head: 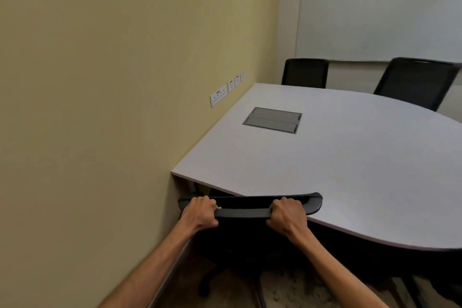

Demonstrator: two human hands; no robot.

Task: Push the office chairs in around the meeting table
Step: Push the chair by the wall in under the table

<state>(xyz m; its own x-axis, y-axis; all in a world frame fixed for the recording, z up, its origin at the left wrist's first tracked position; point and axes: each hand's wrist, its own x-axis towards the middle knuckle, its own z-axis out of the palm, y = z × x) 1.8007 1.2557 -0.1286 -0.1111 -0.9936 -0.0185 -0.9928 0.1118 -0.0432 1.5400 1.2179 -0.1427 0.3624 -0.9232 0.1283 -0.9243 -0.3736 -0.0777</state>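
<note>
Both the left hand [201, 212] and right hand [287, 215] are wrapped tight around the office chair [250, 207] backrest's stiff top rail, a sound hold; on casters it should roll easily.

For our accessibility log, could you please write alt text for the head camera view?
Two bare hands, left hand and right hand, grip the top edge of a black office chair at the pale grey meeting table beside a yellow wall. Two more black chairs stand at the far side under a whiteboard.
</note>
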